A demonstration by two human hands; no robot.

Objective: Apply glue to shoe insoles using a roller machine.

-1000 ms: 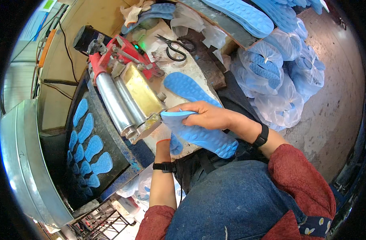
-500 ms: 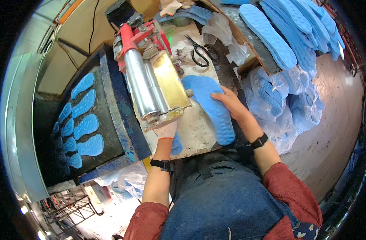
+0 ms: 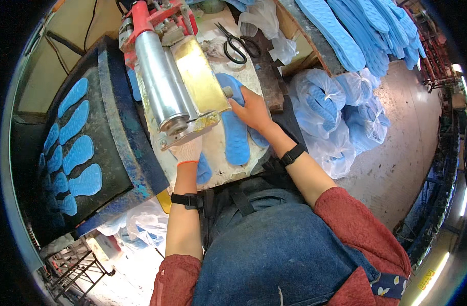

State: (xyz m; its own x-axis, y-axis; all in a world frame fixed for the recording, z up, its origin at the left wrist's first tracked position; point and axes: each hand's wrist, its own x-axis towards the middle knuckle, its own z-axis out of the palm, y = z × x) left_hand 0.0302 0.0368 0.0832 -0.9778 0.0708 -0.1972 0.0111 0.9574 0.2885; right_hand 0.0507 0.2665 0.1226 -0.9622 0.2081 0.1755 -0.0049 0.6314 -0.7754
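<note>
My left hand (image 3: 186, 151), in a pale knit glove with an orange cuff edge, reaches beneath the metal roller of a red-and-silver machine (image 3: 159, 76). Its fingers are hidden there. Beside that hand, part of a blue insole (image 3: 204, 169) shows on the worktable. My bare right hand (image 3: 252, 109) is closed on the edge of a long blue insole (image 3: 236, 140), its thumb near the machine's small knob (image 3: 227, 92). The insole's left edge runs in behind the machine's brass-coloured plate (image 3: 199, 76). Another blue insole (image 3: 257, 137) shows partly below my right wrist.
Black-handled scissors (image 3: 236, 48) lie on the worktable (image 3: 218, 174) beyond my right hand. Several insoles rest on a dark sloping board (image 3: 113, 168) at left. Stacked insoles (image 3: 340, 35) fill a bench at far right, above clear bags of insoles (image 3: 323, 102).
My right hand has brought the long insole leftward, against the machine, and turned it more upright. The whole view has shifted, while my left hand stays under the roller.
</note>
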